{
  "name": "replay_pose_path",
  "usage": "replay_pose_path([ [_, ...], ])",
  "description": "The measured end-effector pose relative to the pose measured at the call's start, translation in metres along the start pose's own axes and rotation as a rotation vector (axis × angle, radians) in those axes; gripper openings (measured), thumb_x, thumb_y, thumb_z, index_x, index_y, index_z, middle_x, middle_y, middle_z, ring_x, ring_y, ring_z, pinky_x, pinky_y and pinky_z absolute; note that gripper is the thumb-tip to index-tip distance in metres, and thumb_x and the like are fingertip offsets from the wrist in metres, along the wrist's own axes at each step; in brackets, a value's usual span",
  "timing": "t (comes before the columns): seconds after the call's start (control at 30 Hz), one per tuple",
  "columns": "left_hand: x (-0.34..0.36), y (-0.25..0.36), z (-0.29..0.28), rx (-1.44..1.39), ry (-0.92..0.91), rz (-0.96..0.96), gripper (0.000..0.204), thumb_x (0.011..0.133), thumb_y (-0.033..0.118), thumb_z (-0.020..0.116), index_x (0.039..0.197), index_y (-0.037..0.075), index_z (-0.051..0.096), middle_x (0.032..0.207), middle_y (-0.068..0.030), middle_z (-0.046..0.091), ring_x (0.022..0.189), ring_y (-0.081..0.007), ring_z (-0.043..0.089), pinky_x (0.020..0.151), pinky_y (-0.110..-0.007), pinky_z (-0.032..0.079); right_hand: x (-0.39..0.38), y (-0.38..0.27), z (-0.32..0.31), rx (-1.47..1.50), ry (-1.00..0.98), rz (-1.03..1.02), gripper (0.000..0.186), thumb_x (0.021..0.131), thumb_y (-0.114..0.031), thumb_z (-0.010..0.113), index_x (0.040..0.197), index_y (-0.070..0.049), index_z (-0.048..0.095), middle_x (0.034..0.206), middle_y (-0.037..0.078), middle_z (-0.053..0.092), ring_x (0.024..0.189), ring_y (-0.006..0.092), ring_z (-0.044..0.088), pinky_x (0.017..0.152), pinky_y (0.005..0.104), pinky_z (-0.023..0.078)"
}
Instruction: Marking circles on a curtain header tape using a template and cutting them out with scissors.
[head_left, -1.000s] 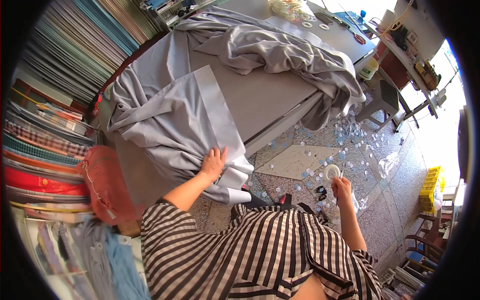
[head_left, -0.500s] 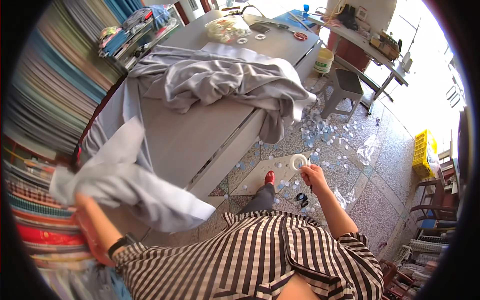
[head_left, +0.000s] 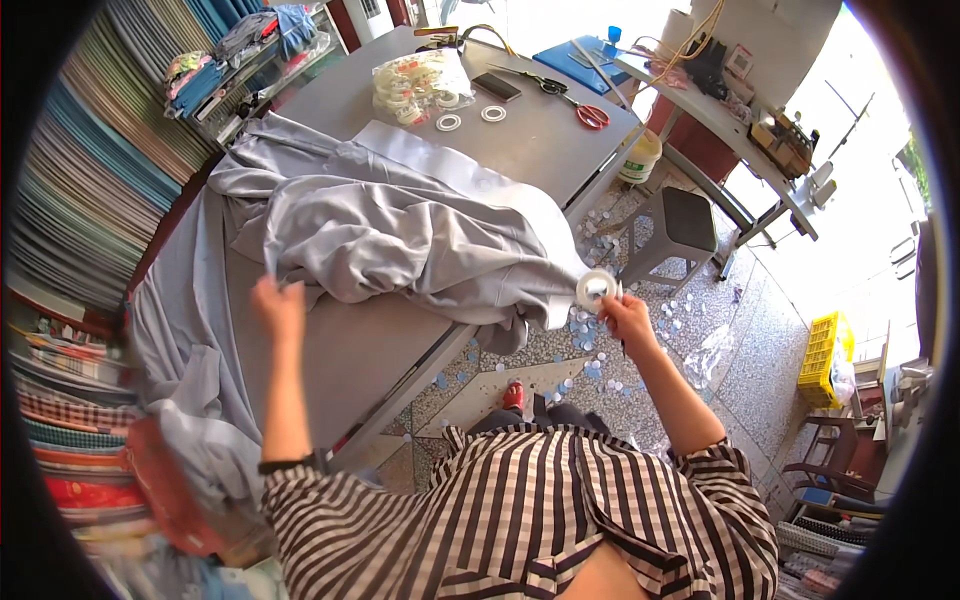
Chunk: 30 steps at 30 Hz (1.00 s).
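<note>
A large heap of grey curtain fabric (head_left: 400, 235) lies crumpled on the table, one part hanging over the left edge and another over the near right edge. My left hand (head_left: 280, 312), somewhat blurred, is closed on a fold at the heap's near left side. My right hand (head_left: 628, 320) is held out past the table's right edge, pinching a white plastic eyelet ring (head_left: 597, 289). A slim dark, pen-like thing also shows at that hand. The ring overlaps the fabric's right end in the view; whether they touch I cannot tell.
On the grey table (head_left: 540, 150) lie a bag of rings (head_left: 420, 82), two loose rings, a phone (head_left: 497, 87) and red-handled scissors (head_left: 592, 117). A stool (head_left: 672, 225) stands right, with blue and white discs scattered over the floor. Fabric rolls (head_left: 90, 150) line the left.
My left hand has let go of the trailing grey-white fabric end at the left, which has dropped, and has moved right and forward to the heap. The right hand still holds the ring.
</note>
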<state>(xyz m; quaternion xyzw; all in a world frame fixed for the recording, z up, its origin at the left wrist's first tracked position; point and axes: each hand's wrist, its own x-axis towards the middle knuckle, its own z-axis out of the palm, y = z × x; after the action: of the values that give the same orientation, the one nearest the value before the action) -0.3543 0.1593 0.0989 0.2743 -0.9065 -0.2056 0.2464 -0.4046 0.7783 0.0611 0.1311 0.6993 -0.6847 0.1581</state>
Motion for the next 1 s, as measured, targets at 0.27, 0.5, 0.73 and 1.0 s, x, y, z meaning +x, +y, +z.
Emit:
replay_pose_path([
  [0.27, -0.067, 0.313, 0.18, 0.513, -0.769, 0.644, 0.135, 0.053, 0.056, 0.089, 0.156, 0.006, 0.019, 0.163, -0.0166, 0.018, 0.151, -0.0339, 0.016, 0.112, -0.062, 0.024, 0.22, -0.069, 0.017, -0.082, -0.107, 0.027, 0.025, 0.091, -0.022, 0.066, 0.076, -0.003, 0.064, 0.064, 0.004, 0.062, 0.042, 0.0083, 0.044, 0.037, 0.0245, 0.03],
  [0.5, -0.05, 0.308, 0.245, 0.507, -0.77, 0.254, 0.114, 0.057, 0.048, 0.092, 0.146, 0.006, 0.034, 0.158, -0.0152, 0.029, 0.148, -0.0302, 0.025, 0.111, -0.057, 0.03, 0.406, -0.13, 0.063, -0.204, -0.203, 0.104, 0.02, 0.087, -0.021, 0.066, 0.082, -0.002, 0.064, 0.071, 0.007, 0.066, 0.053, 0.0108, 0.053, 0.04, 0.0279, 0.035],
  [0.73, -0.063, 0.3, 0.25, 0.381, -0.663, 0.263, 0.038, 0.073, 0.023, 0.079, 0.106, 0.011, 0.064, 0.147, -0.0141, 0.046, 0.138, -0.0269, 0.042, 0.101, -0.052, 0.037, 0.523, -0.157, 0.097, -0.235, -0.284, 0.142, 0.023, 0.088, -0.024, 0.066, 0.088, -0.001, 0.064, 0.073, 0.008, 0.067, 0.054, 0.0136, 0.057, 0.043, 0.0297, 0.04],
  [1.0, -0.059, 0.277, 0.24, 0.215, -0.481, 0.189, 0.018, 0.076, 0.01, 0.062, 0.094, 0.009, 0.062, 0.099, -0.011, 0.068, 0.093, -0.0301, 0.066, 0.078, -0.045, 0.048, 0.59, -0.158, 0.077, -0.571, -0.057, -0.148, 0.012, 0.079, -0.008, 0.057, 0.088, 0.0, 0.061, 0.077, 0.011, 0.066, 0.06, 0.0198, 0.062, 0.053, 0.0349, 0.049],
])
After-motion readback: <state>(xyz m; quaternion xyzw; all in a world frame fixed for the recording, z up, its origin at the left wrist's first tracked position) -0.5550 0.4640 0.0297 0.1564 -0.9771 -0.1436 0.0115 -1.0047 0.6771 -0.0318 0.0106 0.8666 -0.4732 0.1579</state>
